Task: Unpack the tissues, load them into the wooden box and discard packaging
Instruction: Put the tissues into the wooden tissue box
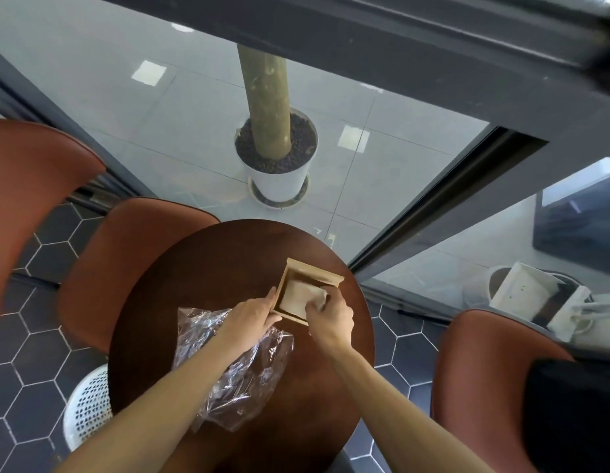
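Nearest, under the left forearm, lies the crumpled clear plastic wrapper [235, 367], empty on the round dark wooden table [201, 268], with the white perforated waste basket [88, 404] below the table edge on that hand's outer side. Just beyond, the left hand [252, 314] rests flat against the near left wall of the small open light wooden box [308, 291], fingers extended together, steadying it. The right hand [331, 319] curls over the box's near right corner, fingertips pressing down on the white stack of tissues [302, 297], which already sits inside. The stack's long axis seems to run away from the right hand toward the far left.
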